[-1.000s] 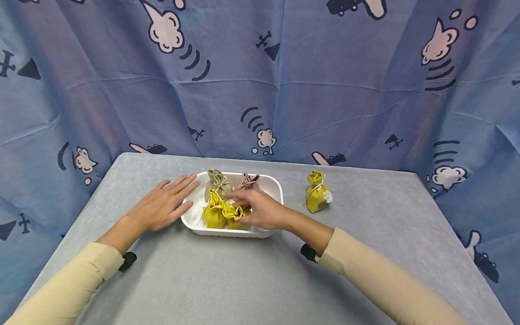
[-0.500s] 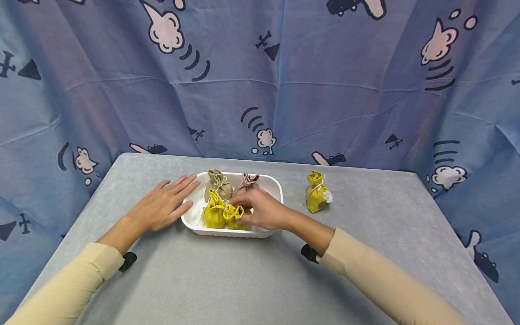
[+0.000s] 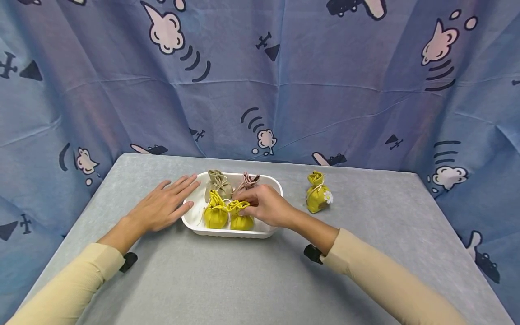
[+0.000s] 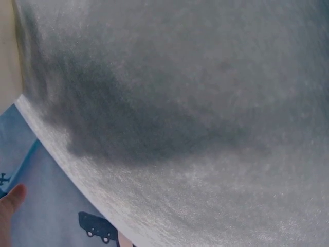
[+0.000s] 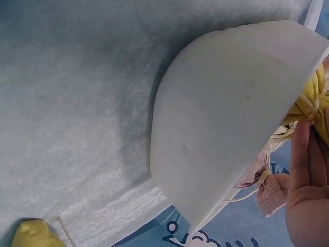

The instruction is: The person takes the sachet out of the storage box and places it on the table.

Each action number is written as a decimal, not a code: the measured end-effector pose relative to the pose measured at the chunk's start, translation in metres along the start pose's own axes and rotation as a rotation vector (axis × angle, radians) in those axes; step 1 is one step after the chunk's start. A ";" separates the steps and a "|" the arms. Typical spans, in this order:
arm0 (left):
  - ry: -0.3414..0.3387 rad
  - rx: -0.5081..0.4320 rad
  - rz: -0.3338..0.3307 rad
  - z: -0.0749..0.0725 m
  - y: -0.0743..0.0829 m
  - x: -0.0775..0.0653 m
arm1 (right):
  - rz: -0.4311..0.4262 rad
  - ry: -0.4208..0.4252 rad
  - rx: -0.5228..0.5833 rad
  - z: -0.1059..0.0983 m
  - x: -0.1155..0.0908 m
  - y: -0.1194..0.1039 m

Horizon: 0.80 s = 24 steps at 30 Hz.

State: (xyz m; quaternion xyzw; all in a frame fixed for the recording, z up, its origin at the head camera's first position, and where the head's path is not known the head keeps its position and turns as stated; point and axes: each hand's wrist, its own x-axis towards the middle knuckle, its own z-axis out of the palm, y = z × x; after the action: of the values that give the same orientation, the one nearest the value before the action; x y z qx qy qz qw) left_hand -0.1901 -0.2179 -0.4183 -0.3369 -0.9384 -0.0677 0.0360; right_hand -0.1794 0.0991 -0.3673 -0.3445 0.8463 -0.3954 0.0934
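Observation:
My right hand (image 3: 268,206) pinches the gathered neck of a small yellow drawstring pouch (image 3: 241,222), which stands upright inside a white plastic tray (image 3: 231,233). Just left of it is another yellow pouch (image 3: 215,216). Behind these two, a beige pouch (image 3: 218,186) and a pink pouch (image 3: 248,181) stand in the tray, the pink one partly covered by my right hand. My left hand (image 3: 162,205) lies with straight fingers at the tray's left rim. In the right wrist view, fingers (image 5: 303,159) touch the yellow pouch's tied neck (image 5: 311,103); the tray wall hides its lower part.
On the grey table (image 3: 227,280), right of the tray, stands one more yellow pouch (image 3: 317,196) with a white flower on it. A blue patterned curtain (image 3: 260,90) hangs behind the table's back edge.
My right hand has moved slightly right with the yellow pouch, which now stands straighter and more fully in view, farther from its yellow neighbour. The left hand has stayed still.

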 end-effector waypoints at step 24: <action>0.006 0.004 0.011 0.001 -0.001 0.001 | 0.024 0.070 0.090 -0.036 -0.006 -0.017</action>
State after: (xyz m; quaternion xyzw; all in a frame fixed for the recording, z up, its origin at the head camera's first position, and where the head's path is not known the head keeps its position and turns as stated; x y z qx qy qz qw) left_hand -0.1915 -0.2181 -0.4196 -0.3418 -0.9366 -0.0665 0.0399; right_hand -0.1813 0.1170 -0.3314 -0.3156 0.8344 -0.4440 0.0837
